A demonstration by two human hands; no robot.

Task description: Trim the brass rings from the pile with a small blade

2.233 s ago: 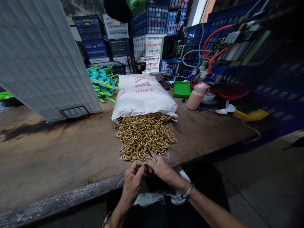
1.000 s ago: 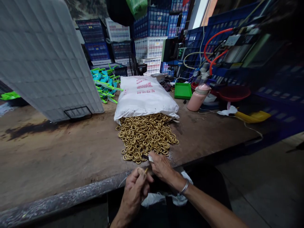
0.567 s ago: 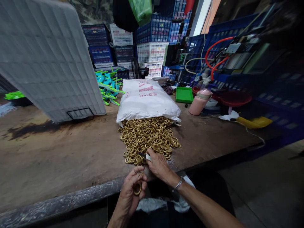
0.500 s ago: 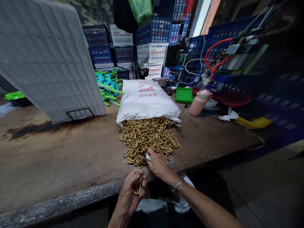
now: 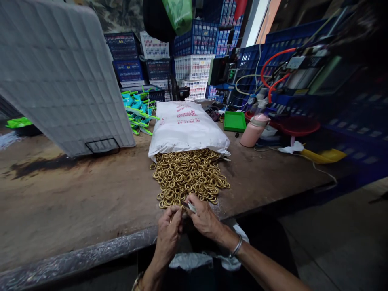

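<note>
A pile of gold-coloured rings [image 5: 190, 176] spills from the open mouth of a white woven sack [image 5: 189, 125] on the workbench [image 5: 91, 202]. At the pile's near edge my left hand [image 5: 169, 230] is closed, fingertips pinched on a gold ring mostly hidden by them. Close beside it, almost touching, my right hand [image 5: 204, 218] grips a small knife [image 5: 191, 207] with a pale handle and a short dark blade. The dark tip points left and meets the work at my left fingertips.
A tall grey-white padded panel [image 5: 69, 81] stands on the left, with bright green and blue plastic parts [image 5: 139, 111] behind it. To the right are a green tray [image 5: 235, 121], a pink bottle [image 5: 254, 131] and a yellow scoop [image 5: 324, 155]. Stacked crates [image 5: 194, 66] fill the back.
My left hand has moved up and forward with its ring to meet the knife. My right hand has turned slightly, drawing the knife a little back from the pile.
</note>
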